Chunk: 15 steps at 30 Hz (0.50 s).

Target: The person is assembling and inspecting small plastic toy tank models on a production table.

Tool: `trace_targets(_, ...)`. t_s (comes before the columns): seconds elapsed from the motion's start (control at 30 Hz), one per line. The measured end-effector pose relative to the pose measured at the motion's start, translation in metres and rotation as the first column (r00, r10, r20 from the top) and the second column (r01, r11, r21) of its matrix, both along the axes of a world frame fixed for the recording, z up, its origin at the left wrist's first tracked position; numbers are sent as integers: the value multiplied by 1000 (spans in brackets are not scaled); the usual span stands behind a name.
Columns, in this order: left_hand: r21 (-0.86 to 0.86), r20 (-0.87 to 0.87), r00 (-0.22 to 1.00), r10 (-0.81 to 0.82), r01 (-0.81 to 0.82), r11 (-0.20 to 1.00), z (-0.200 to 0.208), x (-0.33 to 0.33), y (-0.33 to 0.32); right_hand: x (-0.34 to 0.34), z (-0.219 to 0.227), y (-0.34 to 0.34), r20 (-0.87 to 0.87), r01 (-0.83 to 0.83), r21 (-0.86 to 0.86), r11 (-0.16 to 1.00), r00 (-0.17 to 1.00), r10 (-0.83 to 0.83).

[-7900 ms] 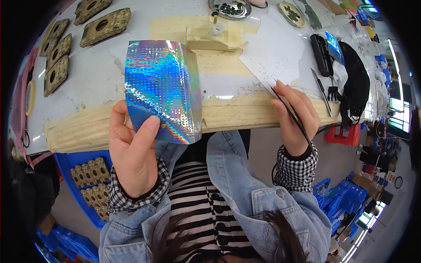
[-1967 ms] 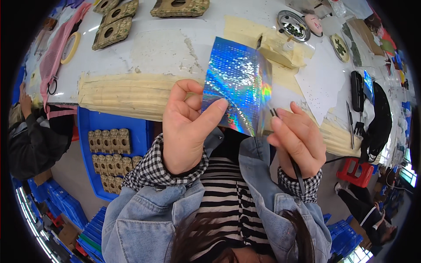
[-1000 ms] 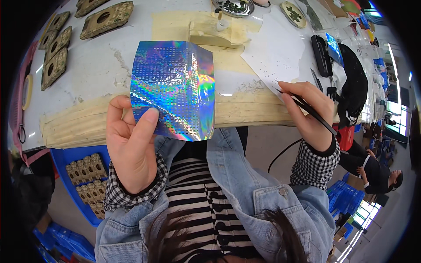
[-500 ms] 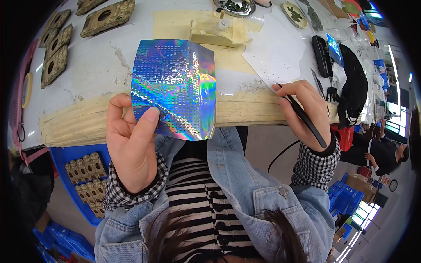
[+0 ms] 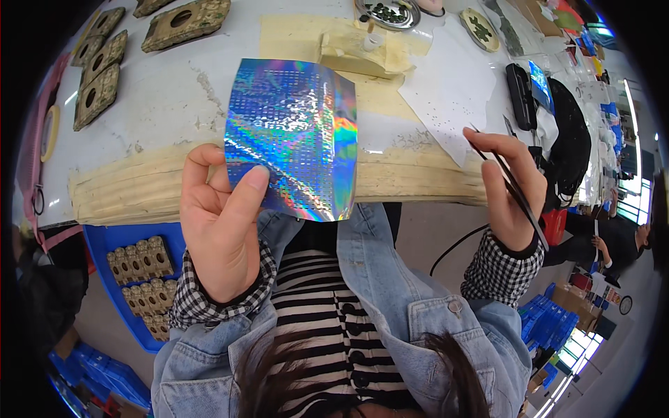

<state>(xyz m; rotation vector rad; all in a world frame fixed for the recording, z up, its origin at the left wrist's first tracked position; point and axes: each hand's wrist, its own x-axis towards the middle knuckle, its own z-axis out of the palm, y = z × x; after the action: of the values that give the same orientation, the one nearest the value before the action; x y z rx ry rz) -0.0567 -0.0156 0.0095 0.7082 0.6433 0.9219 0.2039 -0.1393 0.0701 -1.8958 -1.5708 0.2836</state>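
Between thumb and fingers, my left hand (image 5: 226, 216) grips the lower left part of a shiny blue holographic sticker sheet (image 5: 296, 132) marked with rows of small shapes. The sheet is held up at the table's near edge, its right side bending back. My right hand (image 5: 512, 181) is closed around black tweezers (image 5: 516, 187), beside the table edge and apart from the sheet. The tips of the tweezers point up and left, close to a white paper (image 5: 449, 97) dotted with tiny dark specks. Whether anything sits between the tips is too small to tell.
Camouflage-patterned parts with round holes (image 5: 185, 24) lie at the far left; several more fill a blue tray (image 5: 146, 341) below the table. A taped block (image 5: 366, 56) and metal dish (image 5: 390, 12) stand at the back. A black tool (image 5: 521, 96) lies right. Another person (image 5: 613, 240) is far right.
My right hand has moved right and a little back from the white paper, and the tweezers' arms now show spread apart. The sheet stays in my left hand; the whole view has shifted slightly.
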Motion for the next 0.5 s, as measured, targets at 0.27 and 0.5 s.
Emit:
trace_targets(0.27, -56, -4, 1000, -19, 19, 998, 8, 2, 0, -64, -16, 19, -214, -222, 304, 926, 932, 294)
trace_targets(0.5, -53, 6, 1000, -9, 10, 999, 10, 4, 1, -94, -15, 47, -40, -376, 319, 870, 912, 408)
